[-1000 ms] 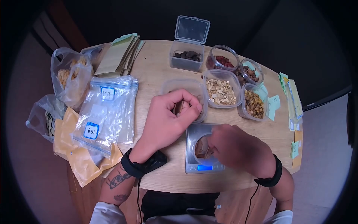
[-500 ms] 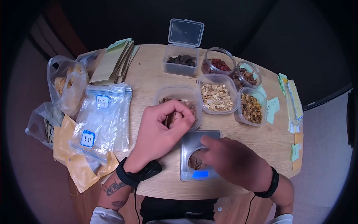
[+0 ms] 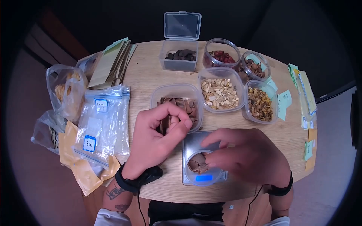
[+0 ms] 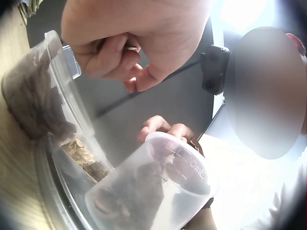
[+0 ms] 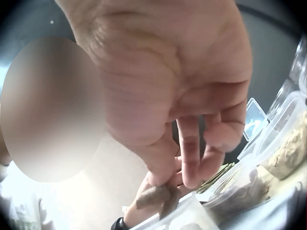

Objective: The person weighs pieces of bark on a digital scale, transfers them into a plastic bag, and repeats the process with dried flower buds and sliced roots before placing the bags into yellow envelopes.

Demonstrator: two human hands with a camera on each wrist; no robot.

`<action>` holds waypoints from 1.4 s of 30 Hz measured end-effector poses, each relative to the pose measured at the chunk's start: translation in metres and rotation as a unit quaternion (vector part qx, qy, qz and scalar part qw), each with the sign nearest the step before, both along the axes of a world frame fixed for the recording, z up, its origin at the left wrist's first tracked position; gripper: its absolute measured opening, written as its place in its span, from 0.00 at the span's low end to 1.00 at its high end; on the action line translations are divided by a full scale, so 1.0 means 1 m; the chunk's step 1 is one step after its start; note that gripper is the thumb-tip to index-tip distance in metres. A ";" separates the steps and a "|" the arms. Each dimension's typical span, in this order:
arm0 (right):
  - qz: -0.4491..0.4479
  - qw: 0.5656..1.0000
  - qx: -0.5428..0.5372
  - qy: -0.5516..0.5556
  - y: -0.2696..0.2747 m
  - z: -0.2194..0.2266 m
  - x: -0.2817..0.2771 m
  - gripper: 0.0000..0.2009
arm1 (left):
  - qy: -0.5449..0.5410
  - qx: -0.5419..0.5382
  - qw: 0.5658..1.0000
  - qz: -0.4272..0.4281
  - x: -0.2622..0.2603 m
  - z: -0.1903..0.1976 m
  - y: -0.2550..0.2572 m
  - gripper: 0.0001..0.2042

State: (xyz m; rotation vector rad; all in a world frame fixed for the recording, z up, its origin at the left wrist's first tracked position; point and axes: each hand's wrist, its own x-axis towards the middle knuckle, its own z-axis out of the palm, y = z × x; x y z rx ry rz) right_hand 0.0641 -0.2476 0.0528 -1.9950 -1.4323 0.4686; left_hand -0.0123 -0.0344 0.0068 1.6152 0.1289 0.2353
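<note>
My left hand [image 3: 156, 137] is above the front of a clear tub [image 3: 154, 103] of brown bark pieces [image 3: 188, 105]. Its fingers and thumb curl round some bark [image 3: 164, 124], mostly hidden by the fingers. A clear measuring cup [image 4: 148, 191] with mL marks, holding bark [image 3: 197, 164], stands on a digital scale [image 3: 188, 141] with a lit blue display. Over the cup's right side is my right hand [image 3: 249, 154], thumb and fingers spread apart. In the right wrist view, its thumb tip is right at a bark piece [image 5: 153, 196] by the cup's rim.
Behind are tubs of pale slices [image 3: 220, 94], yellow-brown dried pieces [image 3: 260, 105], dark pieces [image 3: 181, 55] and red dried fruit [image 3: 222, 57]. Zip bags [image 3: 102, 124], paper envelopes [image 3: 109, 67] and plastic bags [image 3: 66, 94] lie left. Paper notes [image 3: 307, 150] line the right edge.
The right hand's fingers have spread apart over the cup, showing more of the bark inside. The left hand stays curled round its bark by the tub. The head view has shifted slightly.
</note>
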 end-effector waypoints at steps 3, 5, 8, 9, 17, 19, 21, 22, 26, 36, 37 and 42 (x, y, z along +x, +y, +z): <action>0.006 0.996 0.073 0.045 -0.002 -0.013 0.006 0.05 | -0.005 0.002 1.000 -0.004 0.000 -0.001 0.000 0.02; -0.003 0.991 0.113 0.070 -0.001 -0.019 0.006 0.05 | 0.002 0.006 1.000 -0.004 -0.001 -0.001 -0.001 0.02; 0.023 0.978 0.156 0.137 -0.002 -0.028 0.012 0.03 | -0.001 0.002 1.000 -0.001 -0.001 -0.003 -0.002 0.02; 0.020 0.978 0.155 0.137 -0.003 -0.029 0.013 0.04 | -0.006 0.000 1.000 0.000 0.000 -0.004 -0.003 0.02; -0.054 0.960 0.163 0.221 -0.008 -0.026 0.010 0.05 | 0.016 0.015 0.999 -0.027 -0.003 0.001 -0.003 0.02; -0.063 0.950 0.172 0.254 -0.011 -0.025 0.013 0.06 | 0.011 0.011 0.999 -0.043 -0.004 0.000 -0.001 0.02; -0.062 0.946 0.179 0.264 -0.011 -0.026 0.014 0.06 | 0.003 -0.004 0.998 -0.058 -0.005 -0.002 0.001 0.02; -0.058 0.947 0.181 0.259 -0.011 -0.028 0.014 0.06 | 0.013 -0.012 0.998 -0.062 -0.005 0.000 0.001 0.02; -0.043 0.951 0.182 0.246 -0.011 -0.027 0.010 0.07 | 0.044 -0.041 0.996 -0.070 -0.006 0.006 0.001 0.02; 0.014 0.953 0.192 0.233 -0.011 -0.032 0.008 0.06 | 0.069 -0.026 0.996 -0.050 -0.005 0.005 0.000 0.02; 0.028 0.949 0.205 0.236 -0.011 -0.034 0.008 0.06 | 0.065 -0.031 0.996 -0.050 -0.005 0.005 0.000 0.02; 0.048 0.941 0.229 0.246 -0.010 -0.031 0.009 0.04 | 0.069 -0.033 0.996 -0.048 -0.004 0.006 0.000 0.02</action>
